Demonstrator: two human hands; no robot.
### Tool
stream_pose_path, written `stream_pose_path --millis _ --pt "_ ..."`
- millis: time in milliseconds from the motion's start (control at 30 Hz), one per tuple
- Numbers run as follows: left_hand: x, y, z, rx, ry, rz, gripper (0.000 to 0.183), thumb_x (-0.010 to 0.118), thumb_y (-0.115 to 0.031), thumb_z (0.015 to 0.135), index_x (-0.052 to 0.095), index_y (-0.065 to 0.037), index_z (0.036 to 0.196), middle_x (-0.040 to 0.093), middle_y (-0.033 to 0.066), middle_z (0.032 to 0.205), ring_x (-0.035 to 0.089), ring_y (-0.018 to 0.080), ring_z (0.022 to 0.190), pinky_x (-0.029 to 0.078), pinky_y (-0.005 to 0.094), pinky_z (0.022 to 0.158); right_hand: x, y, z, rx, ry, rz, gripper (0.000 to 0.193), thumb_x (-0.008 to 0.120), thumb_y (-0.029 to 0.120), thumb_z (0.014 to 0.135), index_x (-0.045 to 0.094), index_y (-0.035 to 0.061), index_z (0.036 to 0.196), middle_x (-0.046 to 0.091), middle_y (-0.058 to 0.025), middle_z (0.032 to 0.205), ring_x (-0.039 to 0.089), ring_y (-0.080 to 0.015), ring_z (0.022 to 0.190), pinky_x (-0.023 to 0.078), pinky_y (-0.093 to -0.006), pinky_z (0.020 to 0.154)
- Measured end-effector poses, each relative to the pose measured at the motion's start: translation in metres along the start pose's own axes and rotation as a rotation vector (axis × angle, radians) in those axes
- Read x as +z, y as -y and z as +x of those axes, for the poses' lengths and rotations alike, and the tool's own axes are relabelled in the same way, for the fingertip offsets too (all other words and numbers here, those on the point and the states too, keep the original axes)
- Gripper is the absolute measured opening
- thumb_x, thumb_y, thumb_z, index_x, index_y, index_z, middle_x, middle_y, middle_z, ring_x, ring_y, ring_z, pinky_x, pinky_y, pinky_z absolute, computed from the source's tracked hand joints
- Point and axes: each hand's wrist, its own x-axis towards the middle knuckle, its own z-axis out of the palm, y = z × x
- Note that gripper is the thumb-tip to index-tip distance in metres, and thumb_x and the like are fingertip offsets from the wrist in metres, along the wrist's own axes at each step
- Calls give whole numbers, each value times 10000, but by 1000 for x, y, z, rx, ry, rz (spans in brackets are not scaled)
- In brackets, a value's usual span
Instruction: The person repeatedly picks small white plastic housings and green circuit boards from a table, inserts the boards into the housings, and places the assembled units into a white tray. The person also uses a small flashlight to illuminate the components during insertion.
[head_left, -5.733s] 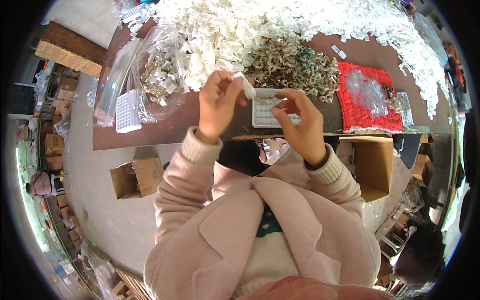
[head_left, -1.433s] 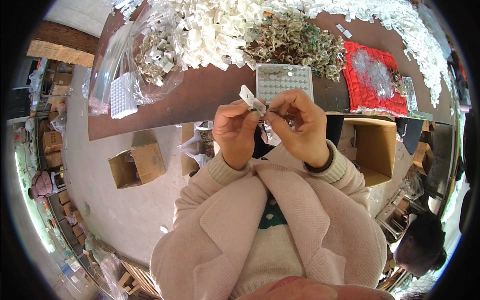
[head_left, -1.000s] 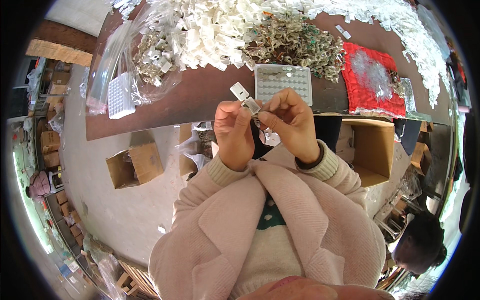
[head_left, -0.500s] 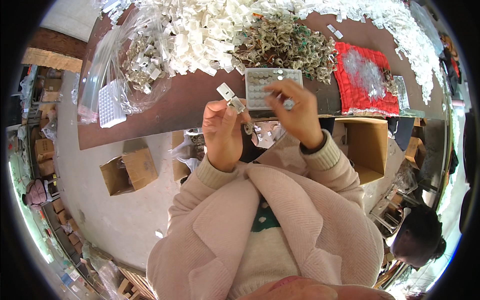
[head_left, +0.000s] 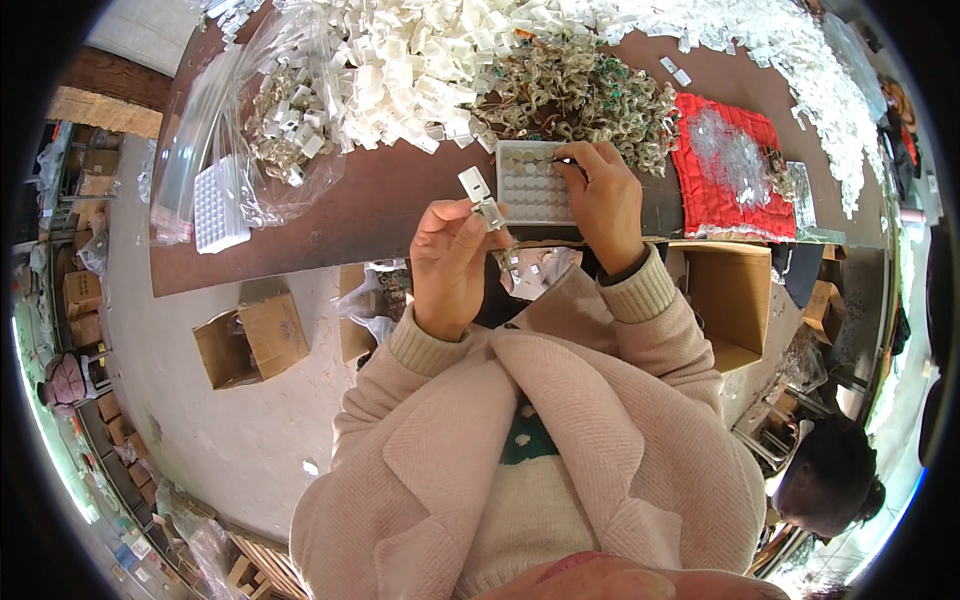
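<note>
Between the thumb and fingers of my left hand (head_left: 450,255) is a small white plastic case (head_left: 482,198), its lid part standing up from its body. My right hand (head_left: 603,200) reaches over a white tray (head_left: 530,219) holding rows of round, flat button cells (head_left: 525,160). Thumb and forefinger pinch together at the tray's far right part; whatever they hold is too small to make out. Behind the tray lies a tangled heap of thin wires with small parts (head_left: 590,100). A large pile of white plastic cases (head_left: 410,70) rises to its left.
A clear plastic bag (head_left: 295,195) with small parts and a white dimpled tray (head_left: 218,215) lie on the left. Clear pieces rest on a red cloth (head_left: 750,210) at the right. Cardboard boxes (head_left: 275,335) stand on the floor below. Another person (head_left: 825,475) is at lower right.
My right hand has moved up and slightly right, from a blurred pass over the tray to a pinch at its far part. The left hand, with the case, has shifted slightly right.
</note>
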Motion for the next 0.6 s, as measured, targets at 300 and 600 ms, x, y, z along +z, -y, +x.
stream_pose_path --millis 300,600 --pt "3 2 0 -60 -3 22 142 576 -38 988 612 -72 1122 690 179 1098 672 208 874 554 340 810 -5 5 5 31 97 4 173 679 60 851 605 68 1008 611 -154 976 629 -387 842 509 -445 694" --pt "12 9 1 -43 45 50 158 585 1 972 598 -33 1126 698 140 1096 695 217 897 585 353 803 -38 51 -20 -210 165 373 167 652 -5 851 600 41 1003 572 -125 946 617 -315 830 521 -379 697"
